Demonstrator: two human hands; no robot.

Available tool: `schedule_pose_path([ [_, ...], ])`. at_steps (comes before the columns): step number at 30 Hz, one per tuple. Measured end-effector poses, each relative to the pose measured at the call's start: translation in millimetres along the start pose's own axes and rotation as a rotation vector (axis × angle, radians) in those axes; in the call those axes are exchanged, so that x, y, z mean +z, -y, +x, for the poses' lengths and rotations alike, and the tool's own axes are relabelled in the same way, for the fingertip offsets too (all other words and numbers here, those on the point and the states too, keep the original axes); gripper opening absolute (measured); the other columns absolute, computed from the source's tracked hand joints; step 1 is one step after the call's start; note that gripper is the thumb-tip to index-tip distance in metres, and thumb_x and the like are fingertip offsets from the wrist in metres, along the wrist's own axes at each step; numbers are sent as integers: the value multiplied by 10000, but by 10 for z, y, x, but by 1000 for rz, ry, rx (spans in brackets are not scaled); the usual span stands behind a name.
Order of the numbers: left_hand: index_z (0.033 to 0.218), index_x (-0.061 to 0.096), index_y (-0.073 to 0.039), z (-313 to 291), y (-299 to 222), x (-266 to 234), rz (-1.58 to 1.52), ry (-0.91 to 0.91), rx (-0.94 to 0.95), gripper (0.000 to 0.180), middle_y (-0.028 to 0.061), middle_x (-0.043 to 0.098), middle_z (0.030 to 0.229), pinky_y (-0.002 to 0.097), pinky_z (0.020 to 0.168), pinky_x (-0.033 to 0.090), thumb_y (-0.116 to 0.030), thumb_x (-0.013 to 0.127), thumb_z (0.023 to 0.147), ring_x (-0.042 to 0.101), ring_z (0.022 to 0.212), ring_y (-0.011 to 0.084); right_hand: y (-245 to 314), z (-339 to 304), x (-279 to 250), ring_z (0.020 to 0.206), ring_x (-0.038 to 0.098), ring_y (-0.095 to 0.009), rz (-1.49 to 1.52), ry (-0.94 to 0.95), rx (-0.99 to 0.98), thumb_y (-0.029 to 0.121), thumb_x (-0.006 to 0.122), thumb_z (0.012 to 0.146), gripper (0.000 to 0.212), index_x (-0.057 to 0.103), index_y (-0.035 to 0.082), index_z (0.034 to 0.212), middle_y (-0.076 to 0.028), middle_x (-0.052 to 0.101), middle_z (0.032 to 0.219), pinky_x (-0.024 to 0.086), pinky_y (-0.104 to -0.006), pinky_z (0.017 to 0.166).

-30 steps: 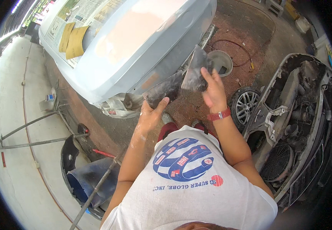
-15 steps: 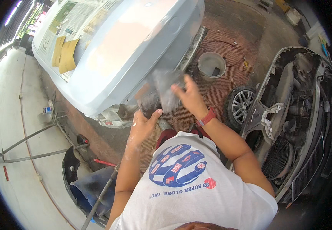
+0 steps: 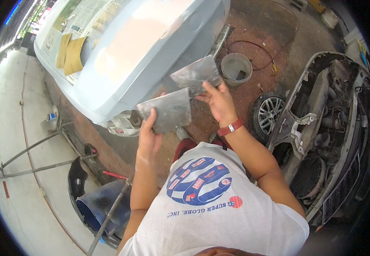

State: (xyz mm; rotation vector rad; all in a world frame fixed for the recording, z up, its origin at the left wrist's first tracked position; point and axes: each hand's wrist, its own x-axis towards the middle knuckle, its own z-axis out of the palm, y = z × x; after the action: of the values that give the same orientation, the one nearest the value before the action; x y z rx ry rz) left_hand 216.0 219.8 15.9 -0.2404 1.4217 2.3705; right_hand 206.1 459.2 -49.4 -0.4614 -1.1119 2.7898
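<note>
The left hand [image 3: 150,133] grips a flat dark-grey sheet [image 3: 168,112]; the right hand [image 3: 221,102], a red band [image 3: 230,127] at its wrist, holds a second grey sheet [image 3: 195,75] near the pale-blue car body [image 3: 121,83]. Curved yellow sheets [image 3: 74,57] lie on newspaper [image 3: 77,20]. A bucket [image 3: 231,64] and a wheel [image 3: 269,113] sit to the right.

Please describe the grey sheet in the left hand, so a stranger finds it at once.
Find the big pale car body at upper left. Near its lower edge, the left hand holds the wanted grey sheet. It lies lower and farther left than the similar sheet in the right hand.
</note>
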Motion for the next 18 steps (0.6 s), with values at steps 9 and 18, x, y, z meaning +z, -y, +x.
schedule_pose_path([
  [9,1522,478,3,28,205,213,425,40,218,634,148,602,1436,405,1144,428,-493,504,1127,558,1330,249,-322,-451,-20,1123,681,-238,201,240,356,305,607,1110,274,587,139,1327,-60,665,1302,568,-454,1000],
  [18,1609,387,-59,-18,34,368,561,-80,561,680,113,504,1514,403,1195,373,-34,664,989,515,1364,265,-108,-259,16,1103,639,-165,37,-135,-33,87,813,950,498,498,79,1335,-60,649,1228,557,-364,966],
])
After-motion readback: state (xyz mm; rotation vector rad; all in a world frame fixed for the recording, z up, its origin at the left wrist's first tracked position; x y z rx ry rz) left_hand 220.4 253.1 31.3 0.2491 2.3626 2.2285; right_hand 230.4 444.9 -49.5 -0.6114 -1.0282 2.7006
